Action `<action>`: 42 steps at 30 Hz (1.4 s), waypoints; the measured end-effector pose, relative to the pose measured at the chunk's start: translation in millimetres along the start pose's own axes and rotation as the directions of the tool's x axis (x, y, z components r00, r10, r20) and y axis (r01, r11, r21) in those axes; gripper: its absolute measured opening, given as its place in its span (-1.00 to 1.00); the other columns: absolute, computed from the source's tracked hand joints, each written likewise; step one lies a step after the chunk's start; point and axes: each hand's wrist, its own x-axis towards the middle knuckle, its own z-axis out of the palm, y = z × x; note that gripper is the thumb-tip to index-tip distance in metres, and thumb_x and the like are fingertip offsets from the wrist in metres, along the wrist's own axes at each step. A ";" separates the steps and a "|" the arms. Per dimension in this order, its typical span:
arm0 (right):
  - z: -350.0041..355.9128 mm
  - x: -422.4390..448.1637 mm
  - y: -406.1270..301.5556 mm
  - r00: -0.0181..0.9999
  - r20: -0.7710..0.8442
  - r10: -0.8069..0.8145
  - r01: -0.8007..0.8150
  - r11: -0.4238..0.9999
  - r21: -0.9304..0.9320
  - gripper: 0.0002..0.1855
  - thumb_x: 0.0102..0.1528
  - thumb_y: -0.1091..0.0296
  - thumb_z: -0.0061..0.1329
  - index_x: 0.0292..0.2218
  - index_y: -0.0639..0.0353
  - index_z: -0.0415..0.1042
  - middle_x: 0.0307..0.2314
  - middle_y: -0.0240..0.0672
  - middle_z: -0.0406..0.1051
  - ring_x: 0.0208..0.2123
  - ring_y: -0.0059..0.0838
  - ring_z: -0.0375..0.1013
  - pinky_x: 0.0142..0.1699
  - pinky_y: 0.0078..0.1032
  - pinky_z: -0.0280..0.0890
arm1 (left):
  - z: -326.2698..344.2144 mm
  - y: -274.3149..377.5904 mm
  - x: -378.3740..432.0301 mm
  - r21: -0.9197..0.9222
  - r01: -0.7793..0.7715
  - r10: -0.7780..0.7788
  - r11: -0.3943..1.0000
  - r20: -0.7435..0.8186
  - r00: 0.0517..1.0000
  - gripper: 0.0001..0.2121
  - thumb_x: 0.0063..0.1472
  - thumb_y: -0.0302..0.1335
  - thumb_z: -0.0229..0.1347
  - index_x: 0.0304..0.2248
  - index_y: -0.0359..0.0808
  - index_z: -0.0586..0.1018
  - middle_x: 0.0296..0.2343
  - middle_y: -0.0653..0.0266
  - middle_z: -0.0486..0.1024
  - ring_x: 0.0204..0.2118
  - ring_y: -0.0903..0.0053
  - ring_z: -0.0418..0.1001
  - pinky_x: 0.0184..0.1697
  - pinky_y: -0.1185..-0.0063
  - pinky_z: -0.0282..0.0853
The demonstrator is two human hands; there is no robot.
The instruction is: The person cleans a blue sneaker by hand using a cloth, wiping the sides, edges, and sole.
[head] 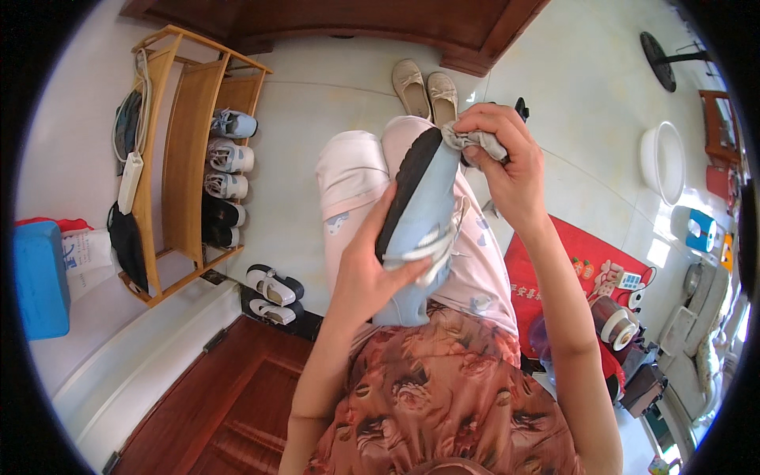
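Note:
A light blue shoe [424, 202] with white laces and a black sole lies tilted on its side above my lap, its toe pointing away from me. My left hand [374, 255] grips it around the middle, with the thumb over the laces and the fingers along the sole. In my right hand [504, 160] is a crumpled grey cloth [475, 141], pinched between thumb and fingers and touching the toe of the shoe. Pink trousers [356, 172] cover my knees under the shoe.
A wooden shoe rack [193, 142] holding several shoes stands at the left. Beige flats [409, 89] lie beyond my knees, and white shoes [273, 286] near the door. At the right are a red mat [534, 267], a white basin [662, 163] and a fan base [658, 62].

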 end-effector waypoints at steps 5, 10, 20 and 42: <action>14.8 -14.2 -12.6 0.888 0.135 -0.441 0.461 0.850 -0.256 -0.68 -0.22 0.60 0.05 -0.31 0.20 0.54 -0.27 -0.24 0.47 -0.12 -0.14 0.44 -0.05 -0.29 0.40 | 2.8 1.9 22.2 0.009 0.058 -0.058 0.998 0.001 0.998 -0.15 -0.01 -0.48 0.34 0.27 -0.37 0.21 0.09 -0.03 0.40 0.13 0.40 0.39 0.18 0.52 0.26; 4.4 3.6 -4.6 0.899 0.167 -0.405 0.438 0.824 -0.359 -0.64 -0.21 0.55 0.02 -0.27 0.19 0.53 -0.26 -0.25 0.46 -0.13 -0.14 0.43 -0.07 -0.28 0.43 | 2.6 -3.3 19.5 0.069 -0.010 0.012 0.998 -0.027 1.000 -0.16 0.00 -0.51 0.32 0.27 -0.36 0.21 0.10 -0.01 0.41 0.13 0.38 0.40 0.18 0.52 0.27; 3.1 16.6 0.6 0.890 0.142 -0.433 0.455 0.826 -0.334 -0.64 -0.26 0.58 0.06 -0.30 0.20 0.53 -0.30 -0.24 0.47 -0.16 -0.13 0.44 -0.09 -0.30 0.43 | 1.9 5.7 19.9 0.010 0.111 -0.111 0.994 0.009 0.994 -0.17 -0.02 -0.56 0.32 0.26 -0.38 0.23 0.15 0.07 0.34 0.18 0.43 0.32 0.24 0.51 0.17; 18.8 -1.5 -7.4 0.843 0.177 -0.509 0.538 0.782 -0.315 -0.73 -0.14 0.54 0.05 -0.31 0.10 0.53 -0.25 -0.31 0.45 -0.12 -0.21 0.40 -0.07 -0.30 0.40 | -18.0 -8.5 21.6 -0.069 0.192 -0.190 0.979 0.031 0.981 -0.30 0.11 -0.54 0.31 0.21 -0.45 0.26 0.04 0.14 0.43 0.06 0.48 0.40 0.13 0.52 0.31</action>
